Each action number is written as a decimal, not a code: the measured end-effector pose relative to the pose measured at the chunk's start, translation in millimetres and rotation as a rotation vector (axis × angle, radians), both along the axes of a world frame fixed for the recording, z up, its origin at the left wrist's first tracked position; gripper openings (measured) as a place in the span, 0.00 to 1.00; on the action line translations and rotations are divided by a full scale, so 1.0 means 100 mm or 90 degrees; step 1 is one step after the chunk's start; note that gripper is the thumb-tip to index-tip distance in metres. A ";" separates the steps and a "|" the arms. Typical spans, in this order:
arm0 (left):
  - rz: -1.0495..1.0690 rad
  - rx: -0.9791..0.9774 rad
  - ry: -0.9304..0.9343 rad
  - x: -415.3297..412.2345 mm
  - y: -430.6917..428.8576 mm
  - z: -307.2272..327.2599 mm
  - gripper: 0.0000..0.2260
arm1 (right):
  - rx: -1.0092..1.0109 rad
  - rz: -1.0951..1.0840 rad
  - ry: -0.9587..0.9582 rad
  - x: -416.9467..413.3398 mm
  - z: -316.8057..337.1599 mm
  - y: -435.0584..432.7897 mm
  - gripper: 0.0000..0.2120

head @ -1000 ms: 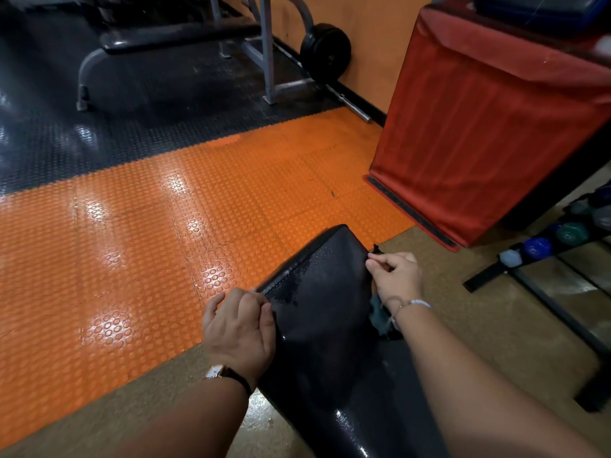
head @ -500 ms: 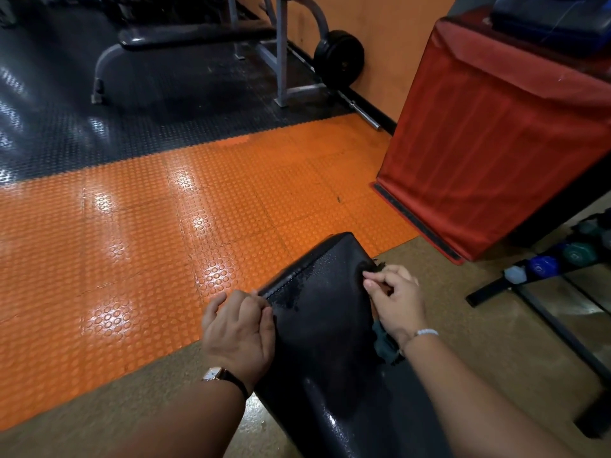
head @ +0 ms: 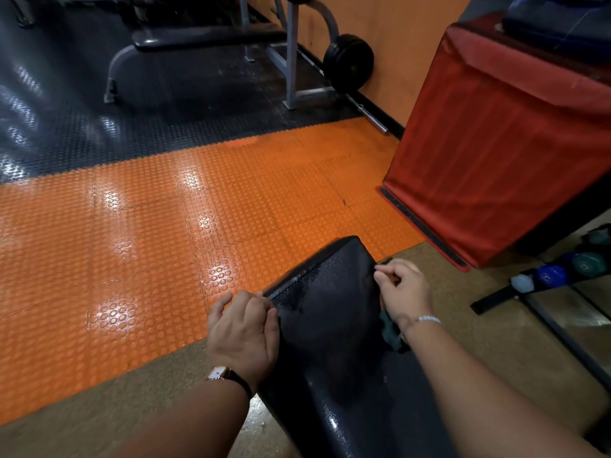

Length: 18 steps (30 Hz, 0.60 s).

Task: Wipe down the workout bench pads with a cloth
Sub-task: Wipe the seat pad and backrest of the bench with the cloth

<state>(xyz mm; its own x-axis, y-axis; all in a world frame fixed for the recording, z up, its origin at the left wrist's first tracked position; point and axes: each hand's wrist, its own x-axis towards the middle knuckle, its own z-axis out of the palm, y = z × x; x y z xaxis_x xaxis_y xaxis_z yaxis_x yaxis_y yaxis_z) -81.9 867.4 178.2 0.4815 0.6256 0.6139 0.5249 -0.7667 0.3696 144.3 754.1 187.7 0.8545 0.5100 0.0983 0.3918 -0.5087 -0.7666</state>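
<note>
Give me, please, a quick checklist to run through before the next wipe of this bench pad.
1. The cloth is gripped in the right hand: ok, it shows below the palm.
2. The left hand holds the bench pad at its left edge: ok.
3. Far end of the pad dry: not ok, droplets show there.
4. Cloth pressed flat on the pad: cannot tell, the hand hides it.

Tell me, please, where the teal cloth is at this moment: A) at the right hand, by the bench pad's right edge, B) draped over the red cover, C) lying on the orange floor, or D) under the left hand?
A: the teal cloth pokes out beneath the right hand at the right edge of the black bench pad, while the left hand holds the left edge without any cloth.
</note>
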 end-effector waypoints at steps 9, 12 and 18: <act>-0.012 -0.002 -0.003 0.00 0.00 0.00 0.12 | 0.009 0.055 -0.075 -0.13 -0.01 -0.07 0.06; -0.009 -0.003 -0.003 -0.01 0.00 -0.02 0.12 | 0.025 -0.009 -0.007 0.04 0.05 0.14 0.05; -0.020 -0.001 0.003 -0.01 0.00 0.00 0.10 | 0.017 0.097 -0.136 -0.23 0.09 0.19 0.06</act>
<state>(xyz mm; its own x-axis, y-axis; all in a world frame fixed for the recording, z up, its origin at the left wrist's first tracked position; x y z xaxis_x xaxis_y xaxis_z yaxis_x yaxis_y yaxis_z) -83.1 867.8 177.7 0.5035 0.6108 0.6111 0.5023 -0.7824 0.3681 121.7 772.9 196.8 0.7260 0.6265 0.2835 0.6169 -0.4113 -0.6710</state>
